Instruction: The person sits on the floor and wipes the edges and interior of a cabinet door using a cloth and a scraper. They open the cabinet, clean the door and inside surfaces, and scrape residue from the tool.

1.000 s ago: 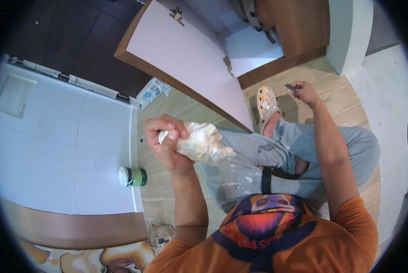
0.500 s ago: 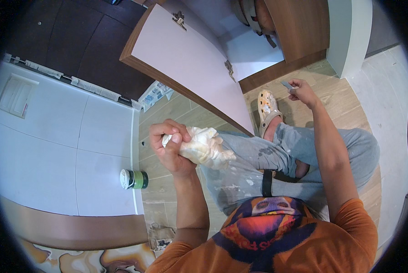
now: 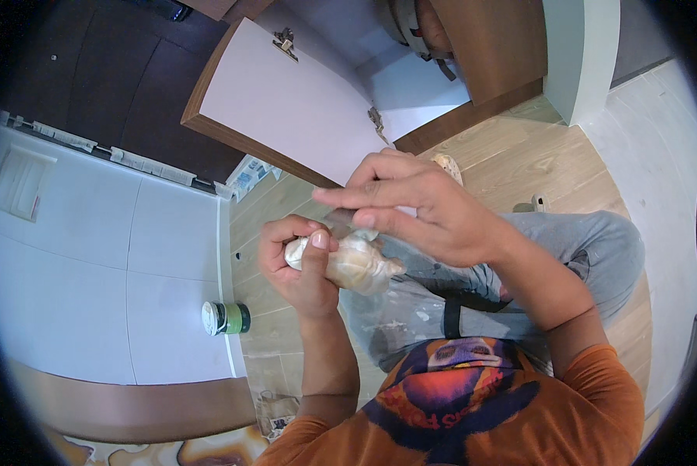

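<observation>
My left hand (image 3: pixel 298 252) is closed around a crumpled, translucent bag (image 3: pixel 356 262) with a whitish, soft-looking filling, which bulges out over my lap. Just above it, my right hand (image 3: pixel 422 203) grips a small grey scraper (image 3: pixel 339 220), its fingers stretched along the tool. The blade is smeared by motion and sits at the top of the bag, near my left thumb. Whether it touches the bag's contents I cannot tell. Most of the scraper is covered by my right fingers.
A white-faced cabinet door (image 3: pixel 286 97) stands open ahead, beside the cabinet (image 3: pixel 488 46). My clog (image 3: pixel 447 165) shows partly behind my right hand. On the left, a green-banded tub (image 3: pixel 226 318) rests against a pale panel (image 3: pixel 92 264). A paper bag (image 3: pixel 277 412) lies at the lower left.
My right hand has come back from beside the clog, carrying the scraper left to the bag. The left hand still holds the bag in nearly the same place. The view has shifted slightly.
</observation>
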